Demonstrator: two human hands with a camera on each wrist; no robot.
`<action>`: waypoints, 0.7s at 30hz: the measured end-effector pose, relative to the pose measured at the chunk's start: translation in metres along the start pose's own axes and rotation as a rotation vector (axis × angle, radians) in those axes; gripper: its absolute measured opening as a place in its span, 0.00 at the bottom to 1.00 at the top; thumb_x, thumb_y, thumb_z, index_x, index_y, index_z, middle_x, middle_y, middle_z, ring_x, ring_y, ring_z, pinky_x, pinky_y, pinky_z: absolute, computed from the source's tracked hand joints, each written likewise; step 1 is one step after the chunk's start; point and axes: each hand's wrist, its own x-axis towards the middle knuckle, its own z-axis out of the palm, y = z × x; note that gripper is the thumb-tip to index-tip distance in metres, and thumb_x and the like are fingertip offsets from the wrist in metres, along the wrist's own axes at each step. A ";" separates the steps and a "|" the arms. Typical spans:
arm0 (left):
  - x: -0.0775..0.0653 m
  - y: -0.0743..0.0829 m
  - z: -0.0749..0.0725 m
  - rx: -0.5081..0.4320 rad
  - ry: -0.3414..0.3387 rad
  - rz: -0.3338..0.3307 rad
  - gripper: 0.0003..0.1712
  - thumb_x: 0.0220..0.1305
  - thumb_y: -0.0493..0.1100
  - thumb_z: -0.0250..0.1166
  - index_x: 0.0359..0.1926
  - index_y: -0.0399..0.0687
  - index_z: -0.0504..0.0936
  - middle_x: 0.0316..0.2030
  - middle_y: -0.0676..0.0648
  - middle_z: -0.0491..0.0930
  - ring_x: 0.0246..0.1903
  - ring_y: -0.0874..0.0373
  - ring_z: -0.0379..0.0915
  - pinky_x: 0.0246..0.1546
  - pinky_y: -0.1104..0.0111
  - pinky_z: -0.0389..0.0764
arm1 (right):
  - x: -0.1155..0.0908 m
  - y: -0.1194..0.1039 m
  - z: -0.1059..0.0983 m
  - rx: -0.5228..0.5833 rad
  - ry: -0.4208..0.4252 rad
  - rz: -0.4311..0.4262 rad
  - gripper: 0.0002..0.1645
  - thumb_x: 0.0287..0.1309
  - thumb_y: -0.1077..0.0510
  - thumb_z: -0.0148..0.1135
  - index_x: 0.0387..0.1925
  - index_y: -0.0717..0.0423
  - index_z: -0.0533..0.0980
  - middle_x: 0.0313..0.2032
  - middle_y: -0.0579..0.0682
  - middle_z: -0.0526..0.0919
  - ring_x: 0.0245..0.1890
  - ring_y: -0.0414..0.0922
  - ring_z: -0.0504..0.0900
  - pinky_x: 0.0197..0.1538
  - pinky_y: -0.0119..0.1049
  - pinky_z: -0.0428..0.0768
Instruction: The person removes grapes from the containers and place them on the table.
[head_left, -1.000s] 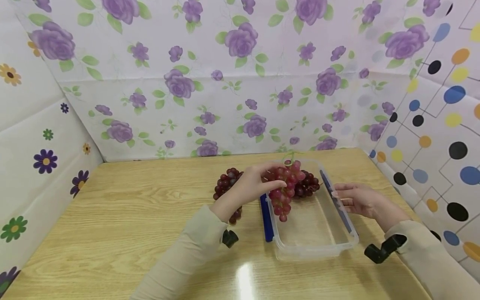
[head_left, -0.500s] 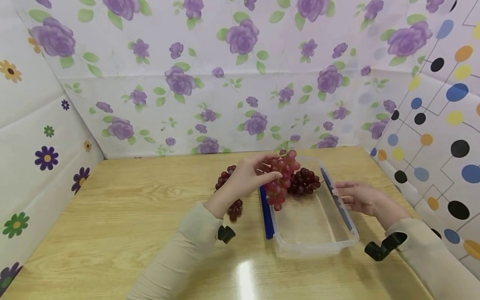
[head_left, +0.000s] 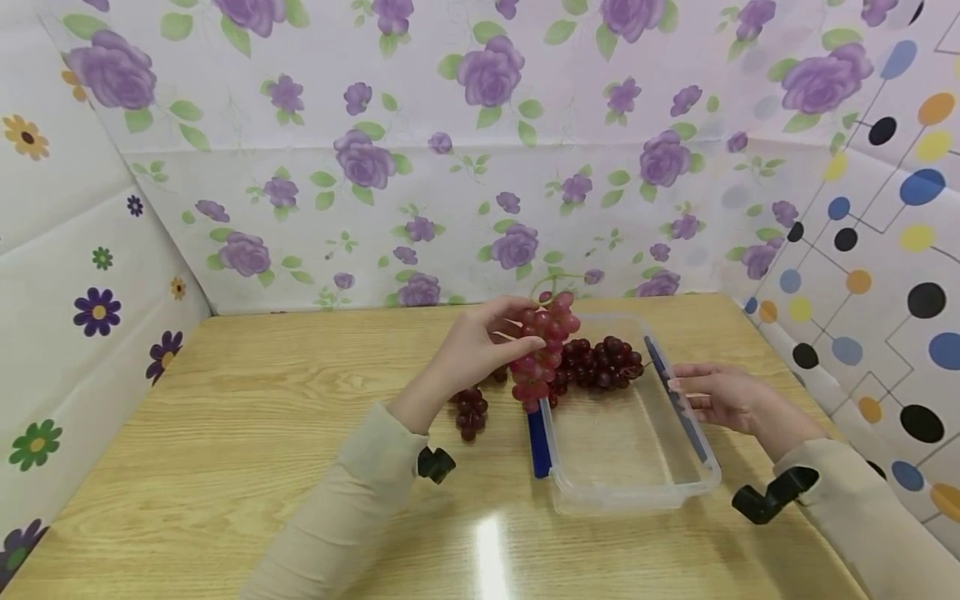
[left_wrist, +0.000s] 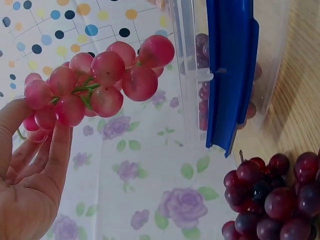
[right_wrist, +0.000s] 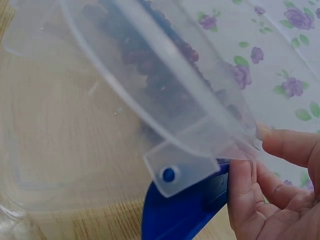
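Observation:
My left hand [head_left: 472,346] pinches a bunch of pinkish-red grapes [head_left: 545,337] between thumb and fingers. Its green stem curls up at the top. The bunch hangs above the left rim of a clear plastic container [head_left: 637,500] with blue side latches. At the container's far end lies a bunch of dark red grapes [head_left: 603,362]. My right hand [head_left: 723,400] holds the right side of the container; the right wrist view has thumb and fingers at the rim beside a lowered blue latch [right_wrist: 185,205].
Another dark red bunch [head_left: 470,412] lies on the wooden table [head_left: 262,467] left of the container, partly hidden by the left hand. A flower-patterned sheet [head_left: 420,167] stands behind the table, and a dotted one [head_left: 885,275] closes off the right side.
The left hand has moved left with the pinkish-red grapes, from over the container's inside to its left rim, and slightly up. The right hand stays at the container's right side.

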 end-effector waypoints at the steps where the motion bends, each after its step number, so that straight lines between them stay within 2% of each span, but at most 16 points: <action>1: -0.001 0.000 -0.001 -0.002 0.008 -0.003 0.23 0.60 0.42 0.67 0.56 0.43 0.76 0.46 0.44 0.82 0.41 0.53 0.81 0.41 0.66 0.82 | 0.000 0.000 0.000 0.000 0.000 0.000 0.38 0.64 0.57 0.58 0.68 0.66 0.52 0.34 0.41 0.78 0.31 0.37 0.79 0.40 0.31 0.81; 9: -0.007 -0.004 -0.009 0.001 0.063 -0.031 0.23 0.60 0.43 0.67 0.55 0.43 0.77 0.47 0.44 0.82 0.40 0.53 0.81 0.41 0.66 0.82 | -0.001 0.000 0.000 0.010 -0.005 0.001 0.29 0.65 0.57 0.58 0.63 0.60 0.60 0.34 0.42 0.78 0.31 0.38 0.78 0.39 0.31 0.81; 16: -0.014 -0.010 -0.016 0.005 0.094 -0.032 0.21 0.59 0.41 0.68 0.53 0.43 0.78 0.46 0.44 0.82 0.38 0.52 0.81 0.41 0.66 0.82 | -0.001 0.000 0.000 0.036 -0.022 0.004 0.14 0.64 0.57 0.58 0.50 0.50 0.68 0.35 0.43 0.76 0.31 0.38 0.78 0.39 0.30 0.81; 21: -0.022 -0.014 -0.023 0.000 0.132 -0.044 0.21 0.58 0.39 0.68 0.53 0.41 0.78 0.48 0.42 0.81 0.39 0.50 0.81 0.40 0.64 0.82 | -0.001 0.000 0.000 0.046 -0.024 0.005 0.11 0.64 0.57 0.58 0.47 0.47 0.70 0.35 0.43 0.77 0.31 0.38 0.78 0.39 0.30 0.81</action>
